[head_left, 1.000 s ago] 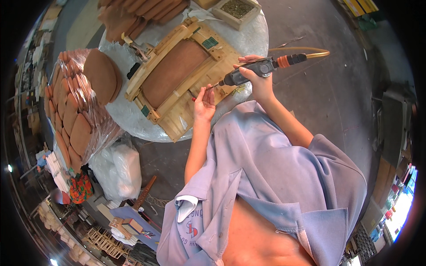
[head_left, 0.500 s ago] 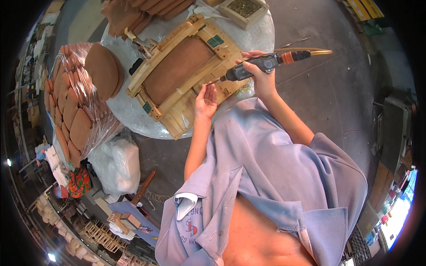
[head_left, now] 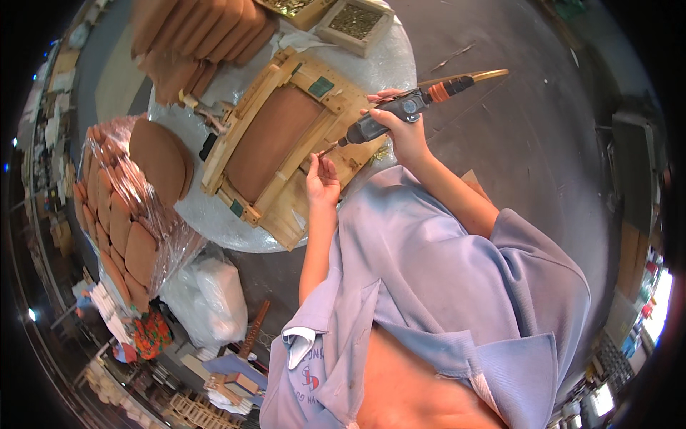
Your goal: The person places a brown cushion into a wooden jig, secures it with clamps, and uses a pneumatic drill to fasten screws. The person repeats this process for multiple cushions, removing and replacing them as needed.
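Note:
My right hand (head_left: 407, 136) is wrapped round a dark pneumatic screwdriver (head_left: 373, 127) with an orange hose fitting. Its bit slants down to the left, over the near edge of a wooden jig (head_left: 287, 222). At the bit's tip, the thumb and fingertips of my left hand (head_left: 324, 184) are pinched together, palm up; whatever is between them is too small to make out. Inside the jig lies a brown rectangular panel (head_left: 275, 143), framed by wooden bars. A toggle clamp (head_left: 204, 109) stands at the jig's far left side.
The jig rests on a round table (head_left: 250, 239) wrapped in plastic film. Brown padded pieces (head_left: 196, 28) are stacked at the back, beside a box of small hardware (head_left: 354, 25). More brown panels (head_left: 161, 164) and a wrapped pile (head_left: 128, 236) stand left. An amber hose (head_left: 489, 74) trails right.
The view has shifted, so the table's back shows more. Both hands keep their places at the jig, the screwdriver's bit still meeting my left fingertips.

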`<state>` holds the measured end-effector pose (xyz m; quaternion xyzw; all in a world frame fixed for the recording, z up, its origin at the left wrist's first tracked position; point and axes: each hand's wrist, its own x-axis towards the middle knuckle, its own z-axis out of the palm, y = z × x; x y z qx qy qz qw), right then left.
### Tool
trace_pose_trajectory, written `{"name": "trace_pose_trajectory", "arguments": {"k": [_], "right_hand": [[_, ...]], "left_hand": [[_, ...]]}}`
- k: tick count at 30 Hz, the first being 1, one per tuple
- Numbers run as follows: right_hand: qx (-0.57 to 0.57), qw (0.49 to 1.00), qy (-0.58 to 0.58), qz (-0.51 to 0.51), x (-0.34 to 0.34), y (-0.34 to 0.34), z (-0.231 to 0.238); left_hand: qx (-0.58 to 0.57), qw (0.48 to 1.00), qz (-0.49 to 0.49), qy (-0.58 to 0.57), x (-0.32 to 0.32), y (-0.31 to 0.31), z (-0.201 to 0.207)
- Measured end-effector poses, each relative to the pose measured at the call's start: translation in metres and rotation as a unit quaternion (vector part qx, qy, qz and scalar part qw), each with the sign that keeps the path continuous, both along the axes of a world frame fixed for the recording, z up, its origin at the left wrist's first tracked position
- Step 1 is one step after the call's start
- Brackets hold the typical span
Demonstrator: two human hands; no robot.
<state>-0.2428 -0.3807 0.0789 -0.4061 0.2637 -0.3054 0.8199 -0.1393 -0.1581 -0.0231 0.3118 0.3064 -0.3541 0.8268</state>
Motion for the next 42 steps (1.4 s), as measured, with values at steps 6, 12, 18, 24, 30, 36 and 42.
{"name": "trace_pose_trajectory", "arguments": {"k": [6,12,18,24,30,36,42], "right_hand": [[0.042,0.998,-0.024,-0.032,-0.008,0.000,0.001],[0.068,0.997,-0.003,-0.043,-0.012,-0.003,0.007],[0.093,0.994,0.027,-0.053,-0.010,-0.006,0.005],[0.096,0.994,0.016,-0.054,0.000,-0.007,-0.001],[-0.117,0.992,0.006,-0.052,0.036,-0.027,0.030],[-0.233,0.971,-0.007,-0.046,0.105,-0.050,0.055],[-0.274,0.962,-0.012,0.015,0.170,-0.051,0.051]], "left_hand": [[0.029,1.000,-0.004,0.007,0.001,-0.012,0.010],[-0.001,1.000,-0.025,0.004,0.006,-0.011,0.006],[-0.063,0.997,-0.041,-0.016,0.009,-0.005,0.002],[-0.030,0.997,-0.077,0.000,-0.007,-0.018,0.011],[0.073,0.964,-0.251,-0.042,0.004,-0.008,0.000],[0.432,0.679,-0.248,-0.539,0.089,-0.054,-0.005],[0.611,0.329,-0.339,-0.635,0.167,-0.075,-0.014]]}}
